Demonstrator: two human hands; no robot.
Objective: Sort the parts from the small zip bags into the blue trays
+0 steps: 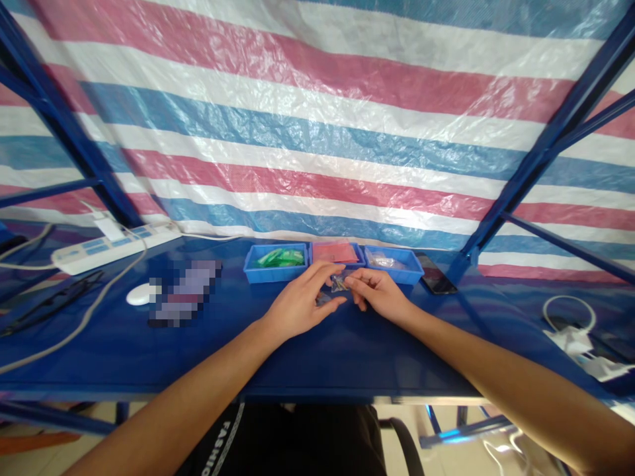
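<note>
A small clear plastic bag (339, 284) with tiny dark and yellowish pieces in it hangs low over the blue table, between my hands. My right hand (380, 292) pinches its right side between thumb and fingers. To the left of the bag, my left hand (302, 301) has its thumb and fingers spread in a C shape. Something small and see-through shows between them, too unclear to name. Behind the hands stand three blue bins in a row: one with green packets (282, 257), one with pink-red sheets (335, 251), one with clear plastic bags (381, 260).
A dark phone (437, 274) lies right of the bins. At left are a pixelated flat object (186, 294), a white oval object (143, 294), a power strip (116, 248) and cables. A white charger (570, 340) with a cable sits at far right. Striped sheeting hangs behind.
</note>
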